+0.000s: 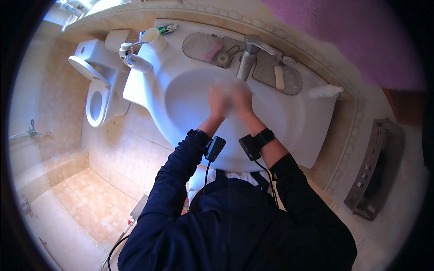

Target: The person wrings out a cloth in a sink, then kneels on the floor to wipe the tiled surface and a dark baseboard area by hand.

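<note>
My left hand (217, 102) and my right hand (243, 101) are together over the white washbasin (186, 98), just in front of the spout of the metal mixer tap (248, 61). A blur covers the fingers, so whether they hold anything or how they are bent is hidden. No running water can be made out. Right of the tap, a pale bar of soap (279, 78) lies in a recessed tray (294, 83) near a small brush (288, 60). Left of the tap, another tray (193, 44) holds a pink item (213, 51) and a round drain-like piece (222, 58).
A cup (156, 40), toothpaste tube (168, 29) and white bottle with a shiny top (140, 63) stand or lie on the counter's left. A white bottle (325, 91) lies right. Beyond are a toilet (96, 105), plastic basket (366, 169) and purple-pink cloth (359, 37).
</note>
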Demonstrator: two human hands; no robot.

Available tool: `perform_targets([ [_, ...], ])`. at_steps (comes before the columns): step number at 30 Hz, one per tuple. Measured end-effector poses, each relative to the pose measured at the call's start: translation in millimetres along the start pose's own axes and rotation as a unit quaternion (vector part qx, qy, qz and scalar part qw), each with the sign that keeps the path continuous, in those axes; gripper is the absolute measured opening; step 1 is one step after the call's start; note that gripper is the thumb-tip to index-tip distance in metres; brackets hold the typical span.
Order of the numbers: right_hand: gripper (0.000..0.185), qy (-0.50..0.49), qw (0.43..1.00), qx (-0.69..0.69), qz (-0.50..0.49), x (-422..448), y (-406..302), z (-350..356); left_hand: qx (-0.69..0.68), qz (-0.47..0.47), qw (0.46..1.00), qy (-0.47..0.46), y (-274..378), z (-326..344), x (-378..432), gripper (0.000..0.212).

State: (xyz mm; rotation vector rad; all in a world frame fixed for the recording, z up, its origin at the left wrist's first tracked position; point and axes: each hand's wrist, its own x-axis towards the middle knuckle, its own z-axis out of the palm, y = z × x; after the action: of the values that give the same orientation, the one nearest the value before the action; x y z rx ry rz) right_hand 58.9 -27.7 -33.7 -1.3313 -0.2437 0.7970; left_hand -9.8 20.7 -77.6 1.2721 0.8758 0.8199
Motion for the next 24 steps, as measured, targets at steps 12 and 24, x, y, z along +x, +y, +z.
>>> perform_targets([
  [12,0.034,-0.092,0.925,-0.365,-0.055,16.4,10.7,-53.3,-0.054,-0.122,0.959,-0.249,-45.2,-1.8,24.7,0.023],
  [24,0.044,-0.041,0.918,-0.394,0.028,57.3,-196.6,-22.5,-0.046,-0.241,0.97,0.005,42.2,39.4,5.1,0.034],
])
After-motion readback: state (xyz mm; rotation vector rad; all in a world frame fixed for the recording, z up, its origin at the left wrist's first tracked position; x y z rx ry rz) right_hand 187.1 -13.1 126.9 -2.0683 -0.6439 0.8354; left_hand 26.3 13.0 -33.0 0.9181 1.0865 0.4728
